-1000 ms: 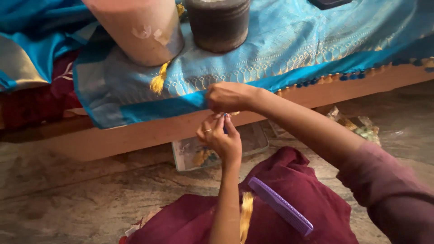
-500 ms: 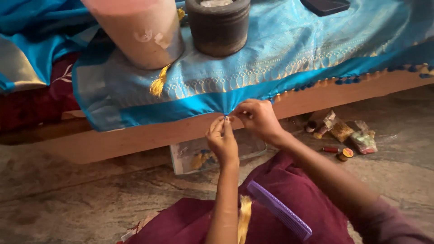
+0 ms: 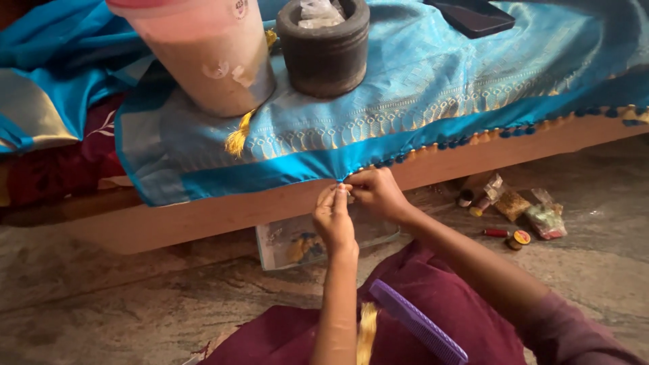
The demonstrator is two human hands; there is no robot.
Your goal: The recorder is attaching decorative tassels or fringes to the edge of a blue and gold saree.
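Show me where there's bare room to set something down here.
Bare stone floor lies left of the clear plastic packet, below the wooden edge. It is crowded right, around the small spools and packets, and where both hands pinch the blue cloth's hem.

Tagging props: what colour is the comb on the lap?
Purple; the comb lies on maroon cloth, clearest in the head view.

Pink-lidded tub (image 3: 209, 54) upper left, dark stone mortar (image 3: 324, 44) beside it, purple comb (image 3: 416, 331) bottom, small packets (image 3: 520, 209) right floor.
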